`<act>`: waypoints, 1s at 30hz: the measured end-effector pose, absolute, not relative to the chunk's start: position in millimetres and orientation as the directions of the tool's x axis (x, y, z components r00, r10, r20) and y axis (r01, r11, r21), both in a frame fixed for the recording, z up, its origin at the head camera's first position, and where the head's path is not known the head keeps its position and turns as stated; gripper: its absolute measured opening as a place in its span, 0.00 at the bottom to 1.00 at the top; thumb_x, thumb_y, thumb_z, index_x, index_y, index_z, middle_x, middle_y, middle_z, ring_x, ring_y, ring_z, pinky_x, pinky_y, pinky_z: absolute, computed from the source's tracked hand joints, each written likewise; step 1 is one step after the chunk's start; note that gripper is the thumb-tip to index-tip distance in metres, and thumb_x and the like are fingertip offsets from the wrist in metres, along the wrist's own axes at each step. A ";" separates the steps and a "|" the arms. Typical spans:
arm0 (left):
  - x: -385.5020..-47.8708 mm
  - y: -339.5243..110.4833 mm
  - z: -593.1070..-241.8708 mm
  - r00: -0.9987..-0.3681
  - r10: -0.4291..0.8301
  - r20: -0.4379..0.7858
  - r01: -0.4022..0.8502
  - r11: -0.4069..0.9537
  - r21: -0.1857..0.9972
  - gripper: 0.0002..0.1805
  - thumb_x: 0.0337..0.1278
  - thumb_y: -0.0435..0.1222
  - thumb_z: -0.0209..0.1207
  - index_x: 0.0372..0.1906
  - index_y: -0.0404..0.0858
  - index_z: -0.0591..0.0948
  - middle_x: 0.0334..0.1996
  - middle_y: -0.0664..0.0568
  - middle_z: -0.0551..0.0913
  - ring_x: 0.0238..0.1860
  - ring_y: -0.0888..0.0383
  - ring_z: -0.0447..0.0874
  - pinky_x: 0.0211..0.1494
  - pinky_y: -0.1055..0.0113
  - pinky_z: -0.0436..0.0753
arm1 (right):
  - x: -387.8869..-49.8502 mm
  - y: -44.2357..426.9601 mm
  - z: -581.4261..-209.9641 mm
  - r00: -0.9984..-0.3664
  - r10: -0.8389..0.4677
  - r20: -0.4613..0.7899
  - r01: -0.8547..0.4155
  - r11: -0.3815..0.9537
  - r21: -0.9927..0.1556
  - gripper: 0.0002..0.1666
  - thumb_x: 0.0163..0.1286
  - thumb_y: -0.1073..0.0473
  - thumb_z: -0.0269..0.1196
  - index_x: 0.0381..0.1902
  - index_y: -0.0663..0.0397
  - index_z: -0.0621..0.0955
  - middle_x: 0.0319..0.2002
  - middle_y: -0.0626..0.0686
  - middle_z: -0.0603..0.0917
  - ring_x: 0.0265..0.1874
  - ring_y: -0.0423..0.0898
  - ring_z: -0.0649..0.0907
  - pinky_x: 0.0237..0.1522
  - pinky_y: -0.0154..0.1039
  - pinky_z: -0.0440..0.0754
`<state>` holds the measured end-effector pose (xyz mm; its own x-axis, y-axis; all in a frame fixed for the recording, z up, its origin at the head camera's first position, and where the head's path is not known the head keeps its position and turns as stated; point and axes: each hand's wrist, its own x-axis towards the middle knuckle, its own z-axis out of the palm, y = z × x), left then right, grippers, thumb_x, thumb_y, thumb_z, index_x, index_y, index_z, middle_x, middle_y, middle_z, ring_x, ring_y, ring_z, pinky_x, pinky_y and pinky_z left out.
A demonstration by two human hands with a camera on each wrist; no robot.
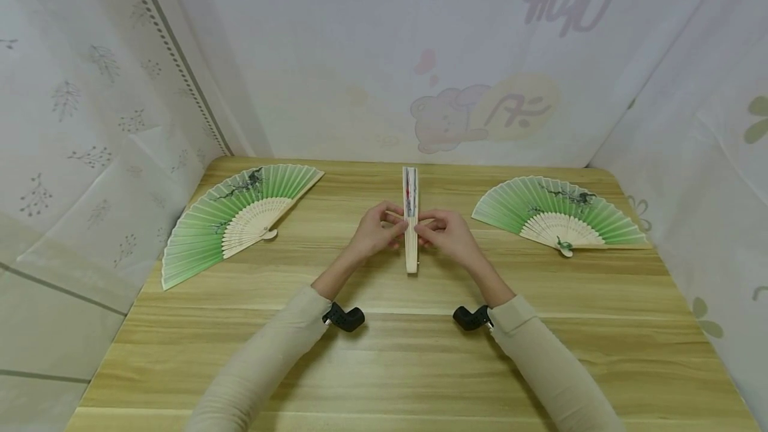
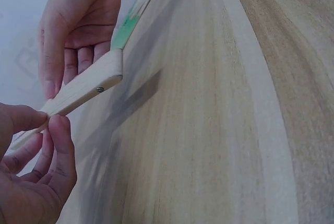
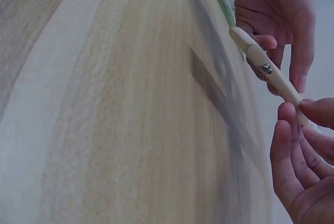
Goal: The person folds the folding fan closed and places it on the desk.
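A folded fan point(image 1: 411, 245) with pale wooden ribs and a red and grey pattern on its folded leaf is held at the middle, above the wooden table. From the left side, the left hand point(image 1: 378, 231) pinches it between thumb and fingers; the right hand point(image 1: 447, 235) pinches it from the other side. In the left wrist view the fan's rivet end point(image 2: 99, 80) points away from the left hand point(image 2: 36, 164), off the table surface, with its shadow below. The right wrist view shows the rivet point(image 3: 266, 68) and the right hand point(image 3: 308, 166) at the ribs.
Two green fans lie spread on the table point(image 1: 384, 379): one point(image 1: 240, 219) at the left, another point(image 1: 558, 212) with a green tassel at the right. A white printed curtain point(image 1: 336, 52) stands behind the table, with more curtain at both sides. Black devices sit at both wrists.
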<state>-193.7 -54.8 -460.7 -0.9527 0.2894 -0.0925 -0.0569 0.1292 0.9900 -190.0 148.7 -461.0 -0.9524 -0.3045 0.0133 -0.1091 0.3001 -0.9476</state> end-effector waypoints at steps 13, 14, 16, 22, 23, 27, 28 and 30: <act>-192.4 -59.6 -463.3 -0.934 0.343 -0.099 -0.062 0.119 0.991 0.16 0.68 0.26 0.62 0.57 0.31 0.75 0.43 0.37 0.82 0.33 0.49 0.87 0.30 0.59 0.87 | -190.2 152.2 -465.8 -0.942 -0.336 0.003 -0.094 0.255 -0.962 0.15 0.71 0.69 0.66 0.54 0.70 0.82 0.31 0.61 0.88 0.29 0.55 0.88 0.33 0.45 0.88; -192.3 -59.9 -463.4 -0.933 0.345 -0.102 -0.063 0.122 0.991 0.16 0.68 0.26 0.62 0.57 0.31 0.75 0.43 0.37 0.83 0.33 0.49 0.87 0.31 0.59 0.87 | -190.3 152.1 -466.3 -0.943 -0.333 -0.004 -0.085 0.253 -0.964 0.15 0.71 0.69 0.66 0.54 0.70 0.82 0.31 0.61 0.88 0.29 0.54 0.88 0.33 0.44 0.88; -192.2 -60.3 -464.1 -0.931 0.349 -0.103 -0.063 0.126 0.990 0.16 0.68 0.26 0.62 0.57 0.31 0.75 0.43 0.37 0.83 0.33 0.49 0.87 0.31 0.59 0.87 | -190.4 151.5 -467.4 -0.945 -0.326 -0.016 -0.069 0.249 -0.966 0.15 0.71 0.69 0.66 0.54 0.69 0.82 0.31 0.61 0.88 0.29 0.53 0.88 0.33 0.42 0.88; -192.1 -60.2 -465.0 -0.928 0.356 -0.109 -0.064 0.134 0.989 0.17 0.68 0.25 0.62 0.57 0.29 0.75 0.43 0.37 0.82 0.35 0.47 0.88 0.32 0.59 0.87 | -189.6 149.7 -469.0 -0.950 -0.311 -0.036 -0.043 0.243 -0.969 0.15 0.71 0.71 0.65 0.53 0.71 0.82 0.31 0.64 0.87 0.28 0.54 0.88 0.32 0.42 0.88; -192.1 -60.2 -465.3 -0.928 0.356 -0.110 -0.066 0.136 0.989 0.17 0.68 0.25 0.62 0.57 0.29 0.75 0.44 0.37 0.82 0.35 0.46 0.88 0.32 0.59 0.87 | -189.3 149.5 -469.0 -0.949 -0.311 -0.039 -0.040 0.243 -0.969 0.15 0.71 0.71 0.65 0.53 0.72 0.82 0.31 0.64 0.87 0.28 0.54 0.88 0.32 0.42 0.88; -190.8 -60.4 -465.0 -0.928 0.352 -0.121 -0.072 0.148 0.986 0.16 0.68 0.25 0.62 0.58 0.30 0.75 0.43 0.37 0.82 0.35 0.46 0.88 0.32 0.59 0.88 | -188.5 148.5 -469.4 -0.949 -0.309 -0.054 -0.028 0.254 -0.967 0.14 0.71 0.70 0.65 0.53 0.72 0.82 0.31 0.64 0.87 0.29 0.55 0.88 0.31 0.42 0.88; -190.4 -60.4 -464.9 -0.928 0.351 -0.122 -0.073 0.152 0.986 0.16 0.68 0.25 0.62 0.58 0.30 0.75 0.43 0.38 0.82 0.35 0.47 0.88 0.32 0.59 0.88 | -188.4 148.2 -469.6 -0.950 -0.306 -0.058 -0.024 0.259 -0.966 0.14 0.71 0.70 0.65 0.53 0.72 0.82 0.31 0.64 0.87 0.29 0.55 0.88 0.31 0.42 0.88; -190.1 -60.5 -465.4 -0.929 0.349 -0.122 -0.070 0.158 0.985 0.16 0.68 0.25 0.62 0.57 0.30 0.75 0.43 0.38 0.82 0.35 0.47 0.88 0.32 0.59 0.88 | -188.1 147.7 -469.6 -0.952 -0.298 -0.067 -0.016 0.267 -0.964 0.14 0.71 0.70 0.65 0.53 0.71 0.82 0.30 0.63 0.87 0.28 0.55 0.88 0.31 0.42 0.88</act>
